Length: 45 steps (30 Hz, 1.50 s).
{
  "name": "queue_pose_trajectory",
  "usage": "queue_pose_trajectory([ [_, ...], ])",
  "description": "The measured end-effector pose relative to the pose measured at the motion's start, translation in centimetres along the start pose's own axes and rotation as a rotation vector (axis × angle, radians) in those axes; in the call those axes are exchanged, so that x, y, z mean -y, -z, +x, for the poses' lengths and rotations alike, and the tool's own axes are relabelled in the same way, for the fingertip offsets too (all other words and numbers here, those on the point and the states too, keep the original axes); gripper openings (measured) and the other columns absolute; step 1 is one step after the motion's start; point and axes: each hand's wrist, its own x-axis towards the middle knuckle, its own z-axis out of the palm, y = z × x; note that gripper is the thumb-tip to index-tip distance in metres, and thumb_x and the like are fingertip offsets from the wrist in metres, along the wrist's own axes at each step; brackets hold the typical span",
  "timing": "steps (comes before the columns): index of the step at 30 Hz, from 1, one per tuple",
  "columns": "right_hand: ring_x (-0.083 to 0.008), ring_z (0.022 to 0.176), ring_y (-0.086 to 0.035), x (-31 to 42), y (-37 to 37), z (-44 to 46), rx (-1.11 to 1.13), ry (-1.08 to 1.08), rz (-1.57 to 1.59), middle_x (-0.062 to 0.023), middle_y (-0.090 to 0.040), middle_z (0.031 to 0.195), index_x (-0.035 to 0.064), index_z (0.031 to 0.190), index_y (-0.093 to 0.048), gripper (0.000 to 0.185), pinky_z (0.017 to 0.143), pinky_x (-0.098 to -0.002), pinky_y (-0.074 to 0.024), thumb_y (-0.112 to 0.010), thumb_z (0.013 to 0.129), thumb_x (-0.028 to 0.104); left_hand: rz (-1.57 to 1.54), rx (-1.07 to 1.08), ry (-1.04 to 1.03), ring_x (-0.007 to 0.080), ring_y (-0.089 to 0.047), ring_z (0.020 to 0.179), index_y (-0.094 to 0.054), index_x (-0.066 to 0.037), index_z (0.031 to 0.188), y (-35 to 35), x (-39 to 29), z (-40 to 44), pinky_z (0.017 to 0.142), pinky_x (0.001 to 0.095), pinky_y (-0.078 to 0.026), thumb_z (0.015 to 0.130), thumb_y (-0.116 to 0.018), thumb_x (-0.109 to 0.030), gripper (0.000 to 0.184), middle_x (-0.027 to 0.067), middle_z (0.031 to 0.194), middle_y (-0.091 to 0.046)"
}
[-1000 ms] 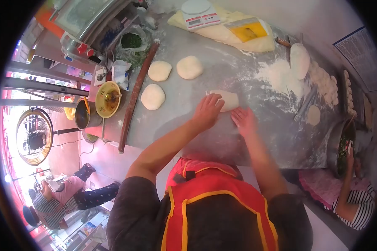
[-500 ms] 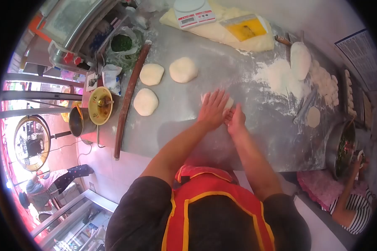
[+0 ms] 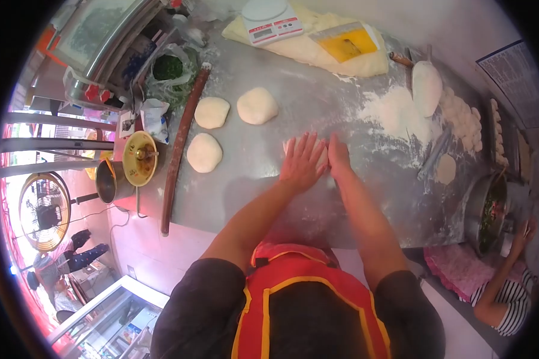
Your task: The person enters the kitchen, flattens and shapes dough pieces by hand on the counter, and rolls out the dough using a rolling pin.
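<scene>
A pale piece of dough (image 3: 323,157) lies on the metal table, mostly covered by my hands. My left hand (image 3: 303,163) is flat on top of it, fingers stretched and a little spread. Against the dough's right side stands my right hand (image 3: 339,157), turned on edge with the thumb side up; its lower fingers are partly hidden. To the left rest three round dough pieces: one at the upper left (image 3: 212,112), one larger (image 3: 257,106) and one below (image 3: 204,152).
A long wooden rolling pin (image 3: 182,155) lies along the left side. Scattered flour (image 3: 395,113) and small dough pieces (image 3: 461,122) are at right. A white scale (image 3: 272,24) sits on a large dough slab (image 3: 365,64) at the back. Another person's arm (image 3: 503,269) is beside a metal bowl (image 3: 470,221).
My right hand has moved up along the dough's right side and straightened. The left hand stays on top, shifted slightly left. The whole view has shifted a little.
</scene>
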Motion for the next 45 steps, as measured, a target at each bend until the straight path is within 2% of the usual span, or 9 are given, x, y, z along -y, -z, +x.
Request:
queue_pose_trajectory([
  [3, -0.0382, 0.097, -0.062, 4.5, 1.4, -3.4, 0.116, -0.196, 0.173, -0.0221, -0.066, 0.100, -0.0007, 0.099, -0.063, 0.052, 0.082, -0.0439, -0.0481, -0.040, 0.095, 0.046, -0.031, 0.038, -0.012, 0.0303, -0.021, 0.142, -0.031, -0.012, 0.146, 0.5, 0.0, -0.2, 0.114, 0.0515, -0.016, 0.092, -0.050, -0.043, 0.065, 0.0136, 0.152, -0.027],
  [6, -0.0421, 0.093, -0.060, 7.5, 2.8, -4.5, -0.009, 0.266, -0.733, -0.0229, -0.064, 0.099, 0.0018, 0.104, -0.062, 0.037, 0.083, -0.0464, -0.0474, -0.048, 0.093, 0.034, -0.144, -0.035, 0.059, 0.0316, -0.029, 0.138, -0.034, -0.009, 0.144, -0.1, 1.2, -0.7, 0.111, 0.0496, -0.023, 0.090, -0.055, -0.034, 0.063, 0.0159, 0.148, -0.033],
  [9, -0.0401, 0.098, -0.058, 5.9, 1.2, -4.1, -0.057, 0.708, -0.306, -0.0197, -0.064, 0.105, 0.0021, 0.110, -0.060, 0.030, 0.090, -0.0483, -0.0435, -0.054, 0.090, 0.024, -0.421, -0.216, 0.346, 0.0332, -0.042, 0.127, -0.039, -0.005, 0.138, 0.8, 2.5, -3.8, 0.103, 0.0453, -0.035, 0.086, -0.061, -0.021, 0.058, 0.0188, 0.135, -0.045],
  [12, -0.0377, 0.100, -0.057, 1.7, -0.5, -5.4, -0.066, 1.195, -0.496, -0.0181, -0.062, 0.109, 0.0017, 0.118, -0.057, 0.034, 0.090, -0.0437, -0.0436, -0.060, 0.087, 0.016, -0.762, -0.193, 0.619, 0.0348, -0.052, 0.111, -0.046, 0.000, 0.128, 1.3, 2.4, -6.4, 0.093, 0.0424, -0.044, 0.082, -0.065, -0.013, 0.052, 0.0200, 0.118, -0.054],
  [16, -0.0373, 0.108, -0.050, -1.4, 1.3, -12.2, -0.201, 0.665, -0.558, -0.0191, -0.056, 0.112, 0.0025, 0.118, -0.052, 0.037, 0.093, -0.0465, -0.0391, -0.062, 0.084, 0.016, -0.768, -0.098, 0.514, 0.0367, -0.057, 0.098, -0.053, 0.003, 0.119, 1.5, 2.2, -6.8, 0.085, 0.0433, -0.047, 0.079, -0.067, -0.013, 0.045, 0.0208, 0.105, -0.058],
  [20, -0.0373, 0.101, -0.049, 0.0, 0.3, -11.1, -0.387, 1.049, -0.620, -0.0178, -0.053, 0.106, 0.0037, 0.111, -0.051, 0.034, 0.087, -0.0476, -0.0397, -0.064, 0.084, 0.020, -0.570, -0.128, 0.335, 0.0374, -0.057, 0.094, -0.056, 0.002, 0.108, 1.4, 1.4, -5.4, 0.081, 0.0447, -0.047, 0.078, -0.068, -0.015, 0.037, 0.0208, 0.102, -0.060],
  [31, -0.0382, 0.098, -0.052, 0.1, -1.1, -9.3, -0.202, 0.782, -0.817, -0.0179, -0.055, 0.105, 0.0033, 0.113, -0.052, 0.037, 0.086, -0.0490, -0.0398, -0.060, 0.088, 0.029, -0.519, 0.301, 0.450, 0.0370, -0.061, 0.092, -0.061, -0.002, 0.097, 1.2, 2.2, -1.6, 0.077, 0.0449, -0.049, 0.077, -0.069, -0.023, 0.030, 0.0199, 0.098, -0.064],
  [38, -0.0509, 0.133, -0.025, -3.0, 0.5, -15.8, -0.121, 1.115, -0.918, -0.0272, -0.026, 0.147, 0.0016, 0.145, -0.027, 0.069, 0.107, -0.0595, -0.0242, -0.058, 0.088, 0.025, -0.533, -0.249, 0.479, 0.0348, -0.056, 0.099, -0.055, -0.002, 0.115, 3.4, 6.7, -8.0, 0.086, 0.0413, -0.046, 0.079, -0.066, -0.009, 0.038, 0.0185, 0.115, -0.056],
  [45, -0.0518, 0.133, -0.025, 3.3, -3.0, -5.6, -0.195, 1.154, -0.983, -0.0252, -0.025, 0.149, 0.0038, 0.145, -0.028, 0.069, 0.108, -0.0585, -0.0247, -0.061, 0.088, 0.025, -0.114, -0.524, 0.535, 0.0401, -0.050, 0.110, -0.049, 0.002, 0.124, 8.7, 15.9, -14.1, 0.098, 0.0466, -0.038, 0.082, -0.062, -0.007, 0.045, 0.0218, 0.119, -0.054],
])
